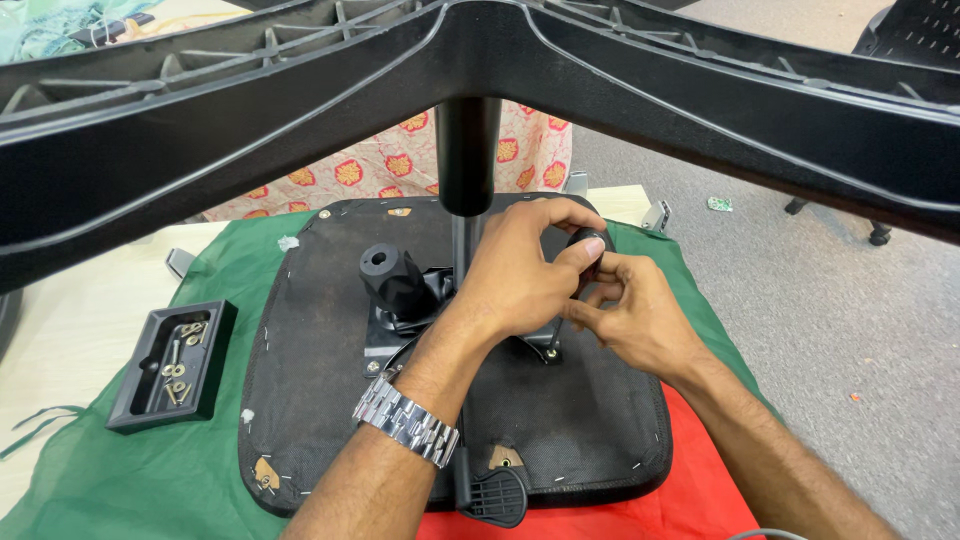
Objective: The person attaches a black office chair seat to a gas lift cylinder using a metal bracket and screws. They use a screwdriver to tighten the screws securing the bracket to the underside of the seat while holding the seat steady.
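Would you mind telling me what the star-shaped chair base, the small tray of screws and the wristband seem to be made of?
The black star-shaped chair base looks like moulded plastic: matte, with ribbing inside its arms. The small black rectangular tray also seems to be plastic, with a dull sheen; the screws in it look metallic, brassy and silver. The silver link wristband appears to be polished metal, since it glints brightly.

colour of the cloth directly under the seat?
Green cloth, with a red one at the near edge; head view.
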